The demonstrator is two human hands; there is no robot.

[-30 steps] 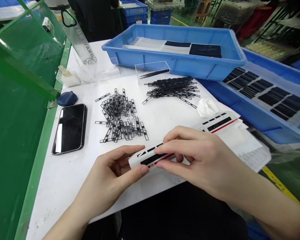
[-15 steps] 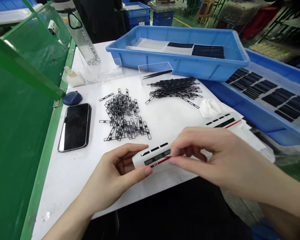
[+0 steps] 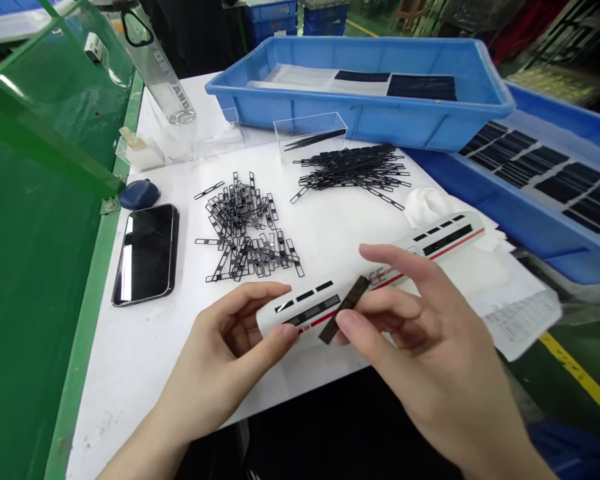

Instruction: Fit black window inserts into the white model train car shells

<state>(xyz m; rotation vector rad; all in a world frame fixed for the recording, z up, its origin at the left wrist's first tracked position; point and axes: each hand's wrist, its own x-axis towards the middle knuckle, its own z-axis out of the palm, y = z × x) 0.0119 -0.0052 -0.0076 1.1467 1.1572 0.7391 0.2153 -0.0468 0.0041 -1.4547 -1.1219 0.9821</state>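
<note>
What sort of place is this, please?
Probably a factory workshop: blue bins hold dark strips, small black frames lie piled on a white table, and a yellow line marks the green floor.

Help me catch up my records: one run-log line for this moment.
left hand: holds white train shell near one end | right hand: pinches dark strip, overlapping shell in view | beyond: two piles of black frames

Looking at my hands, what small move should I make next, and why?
Probably draw the dark strip aside: your right hand pinches it in front of the white shell, hiding part of it, while the window band already shows dark panes and your left hand holds the shell's end.
</note>
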